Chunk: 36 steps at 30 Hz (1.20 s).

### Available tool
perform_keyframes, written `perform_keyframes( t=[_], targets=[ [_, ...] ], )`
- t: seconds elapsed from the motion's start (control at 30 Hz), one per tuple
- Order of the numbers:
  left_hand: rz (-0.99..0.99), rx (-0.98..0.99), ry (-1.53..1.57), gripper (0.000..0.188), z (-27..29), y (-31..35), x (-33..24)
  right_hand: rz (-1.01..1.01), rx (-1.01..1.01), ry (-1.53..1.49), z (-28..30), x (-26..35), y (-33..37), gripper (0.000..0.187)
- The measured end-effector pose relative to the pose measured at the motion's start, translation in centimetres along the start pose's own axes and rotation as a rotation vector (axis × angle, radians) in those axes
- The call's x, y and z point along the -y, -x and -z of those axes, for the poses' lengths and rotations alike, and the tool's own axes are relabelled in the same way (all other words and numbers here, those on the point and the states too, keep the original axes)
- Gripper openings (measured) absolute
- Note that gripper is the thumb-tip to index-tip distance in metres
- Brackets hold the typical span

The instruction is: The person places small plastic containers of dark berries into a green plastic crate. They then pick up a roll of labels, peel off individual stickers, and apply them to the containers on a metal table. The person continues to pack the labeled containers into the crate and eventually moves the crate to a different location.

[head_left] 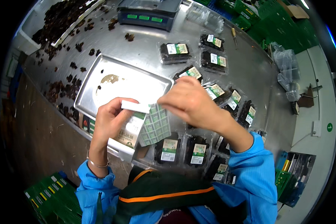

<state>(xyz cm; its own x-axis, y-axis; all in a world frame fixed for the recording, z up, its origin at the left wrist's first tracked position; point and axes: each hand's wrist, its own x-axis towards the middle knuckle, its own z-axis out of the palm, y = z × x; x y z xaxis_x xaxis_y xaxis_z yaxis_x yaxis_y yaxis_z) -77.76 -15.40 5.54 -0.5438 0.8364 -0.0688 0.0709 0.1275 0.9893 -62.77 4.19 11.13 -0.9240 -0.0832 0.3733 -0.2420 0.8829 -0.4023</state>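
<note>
centrally, a sheet of green stickers (pixel 155 127) hangs between two bare hands, above the tabletop (pixel 246 63). its long axis runs from top to bottom of the frame, the lower end leaning slightly left. the right hand (pixel 192 101) comes in from the right and is nearer: its fingers are pinched together at the sheet's upper edge, seemingly on it, though whether a single sticker sits between them is too small to tell. the sheet hangs just below those fingertips. the left hand (pixel 110 116), to the left, clasps a white strip (pixel 135 106) between thumb and fingers, its far end beside the sheet's upper left corner. below that strip is a beige and green printed card (pixel 130 131). a metal tray (pixel 125 71) lies behind the left hand; labelled clear packs (pixel 196 150) of dark food spread across the right of centre. a scale (pixel 148 15) stands at top centre.
</note>
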Motion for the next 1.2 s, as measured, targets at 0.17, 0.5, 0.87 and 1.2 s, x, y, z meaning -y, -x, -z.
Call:
perform_keyframes(
  t=[0.17, 0.5, 0.87, 1.2],
  targets=[
    [0.122, -0.173, 0.069, 0.011, -0.3, -2.6, 1.6, 0.2, -0.149, 0.116, -1.3, -2.9, 0.1, 0.019],
    [0.223, -0.491, 0.138, 0.029, 4.2, 2.1, 7.9, -1.301, -1.163, -1.063, 2.6, -38.3, 4.5, 0.009],
    [0.482, -0.675, -0.009, 0.027, 2.4, 1.3, 3.5, -1.247, -0.731, 0.179, 1.1, -43.6, 3.5, 0.043],
    [0.115, -0.546, 0.117, 0.035, 4.1, 3.2, 8.2, -0.595, -0.16, 0.67, 1.8, -39.2, 2.2, 0.064]
  ],
)
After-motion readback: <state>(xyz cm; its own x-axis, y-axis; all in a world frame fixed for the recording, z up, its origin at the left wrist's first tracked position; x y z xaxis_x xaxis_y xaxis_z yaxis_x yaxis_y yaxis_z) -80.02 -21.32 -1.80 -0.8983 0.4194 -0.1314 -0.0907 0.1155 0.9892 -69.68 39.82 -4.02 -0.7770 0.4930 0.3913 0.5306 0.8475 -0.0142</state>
